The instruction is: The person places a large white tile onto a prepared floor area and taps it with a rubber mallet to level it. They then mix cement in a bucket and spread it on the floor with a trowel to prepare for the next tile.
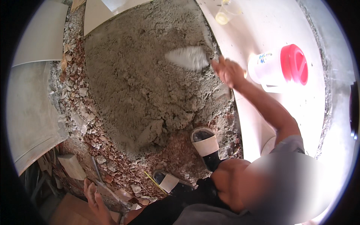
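Observation:
My right hand [228,72] is closed round the handle of a trowel [187,58]. The trowel's pale, pointed blade lies over the upper right part of a wide bed of wet grey mortar [138,67], smeared by motion. Whether the blade presses on the mortar or hovers just above it, I cannot tell. My fingers hide most of the handle. Down at the lower left, my left hand [95,200] is held up with its fingers apart and nothing in it, near a small beige block [72,167].
Broken rubble [80,108] borders the mortar on the left, beside large pale tiles [35,101]. To the right, a white jug with a red lid [277,65] and a clear cup [222,18] rest on pale tiling. Two sandalled feet [205,144] stand at the mortar's near edge.

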{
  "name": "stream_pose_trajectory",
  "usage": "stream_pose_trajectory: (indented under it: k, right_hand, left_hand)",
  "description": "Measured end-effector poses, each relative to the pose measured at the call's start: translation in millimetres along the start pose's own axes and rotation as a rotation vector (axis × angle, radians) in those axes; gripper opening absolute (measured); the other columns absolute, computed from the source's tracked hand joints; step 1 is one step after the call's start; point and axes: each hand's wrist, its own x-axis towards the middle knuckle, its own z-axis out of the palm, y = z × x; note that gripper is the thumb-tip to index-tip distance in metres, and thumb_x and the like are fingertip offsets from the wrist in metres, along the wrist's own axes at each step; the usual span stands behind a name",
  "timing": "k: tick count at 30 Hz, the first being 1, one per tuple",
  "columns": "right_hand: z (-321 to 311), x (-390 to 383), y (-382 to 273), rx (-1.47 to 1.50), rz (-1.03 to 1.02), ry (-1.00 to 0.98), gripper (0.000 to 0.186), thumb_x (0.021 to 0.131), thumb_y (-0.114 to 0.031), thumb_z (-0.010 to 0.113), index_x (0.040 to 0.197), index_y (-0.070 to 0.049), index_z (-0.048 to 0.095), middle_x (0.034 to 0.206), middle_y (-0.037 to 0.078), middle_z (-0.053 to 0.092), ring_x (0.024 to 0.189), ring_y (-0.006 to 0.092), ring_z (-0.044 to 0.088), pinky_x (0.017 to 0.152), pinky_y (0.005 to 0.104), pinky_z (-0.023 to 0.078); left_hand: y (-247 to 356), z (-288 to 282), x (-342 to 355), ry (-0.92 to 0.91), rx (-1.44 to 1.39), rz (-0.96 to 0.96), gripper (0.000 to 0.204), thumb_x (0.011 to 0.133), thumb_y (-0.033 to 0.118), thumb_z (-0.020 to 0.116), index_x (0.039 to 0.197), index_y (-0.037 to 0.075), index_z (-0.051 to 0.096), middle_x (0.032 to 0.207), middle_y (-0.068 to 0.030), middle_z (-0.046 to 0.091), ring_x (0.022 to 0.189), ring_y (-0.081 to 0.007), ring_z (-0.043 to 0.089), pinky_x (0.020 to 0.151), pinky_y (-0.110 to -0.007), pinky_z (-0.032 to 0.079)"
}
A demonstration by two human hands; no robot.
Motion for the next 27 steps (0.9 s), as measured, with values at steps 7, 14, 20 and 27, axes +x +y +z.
stream_pose_trajectory:
  k: [7, 14, 20, 27]
  right_hand:
    - [-15.1, 77.6, 23.1, 0.163, 0.452, -0.055, 0.033, 0.097, -0.032, 0.041, 0.108, -0.002, 0.049, 0.089, 0.021, 0.06, 0.077, 0.0358, 0.064, 0.066, 0.0471, 0.052]
    - [-66.2, 16.3, 9.7, 0.666, 0.529, -0.488, 0.047, 0.097, -0.043, 0.036, 0.114, -0.002, 0.051, 0.087, 0.019, 0.066, 0.086, 0.0328, 0.066, 0.079, 0.0457, 0.052]
    - [-50.7, -45.2, -13.9, 0.67, 0.53, -0.478, 0.043, 0.099, -0.043, 0.037, 0.109, -0.005, 0.054, 0.078, 0.011, 0.06, 0.065, 0.0178, 0.057, 0.062, 0.0382, 0.052]
    - [-87.3, 26.3, -1.3, 0.658, 0.443, -0.562, 0.039, 0.096, -0.034, 0.037, 0.096, 0.0, 0.056, 0.079, 0.016, 0.065, 0.063, 0.0218, 0.065, 0.066, 0.0428, 0.053]
  left_hand:
    - [-1.8, 3.9, -0.9, 0.014, -0.173, 0.041, 0.049, 0.098, 0.035, 0.042, 0.128, -0.003, 0.048, 0.146, -0.0164, 0.035, 0.134, -0.0321, 0.035, 0.11, -0.046, 0.031]
    - [0.7, -0.7, -0.4, 0.004, -0.115, 0.059, 0.051, 0.099, 0.038, 0.041, 0.128, -0.003, 0.048, 0.146, -0.0168, 0.035, 0.135, -0.0326, 0.033, 0.11, -0.047, 0.031]
    - [-2.0, 3.6, 12.3, -0.04, -0.121, 0.085, 0.049, 0.099, 0.036, 0.041, 0.127, -0.004, 0.048, 0.146, -0.0187, 0.034, 0.136, -0.0326, 0.033, 0.109, -0.047, 0.032]
    - [-22.5, 7.6, 21.1, -0.088, -0.213, -0.027, 0.049, 0.099, 0.034, 0.043, 0.127, -0.006, 0.047, 0.145, -0.0194, 0.036, 0.134, -0.0317, 0.035, 0.109, -0.044, 0.032]
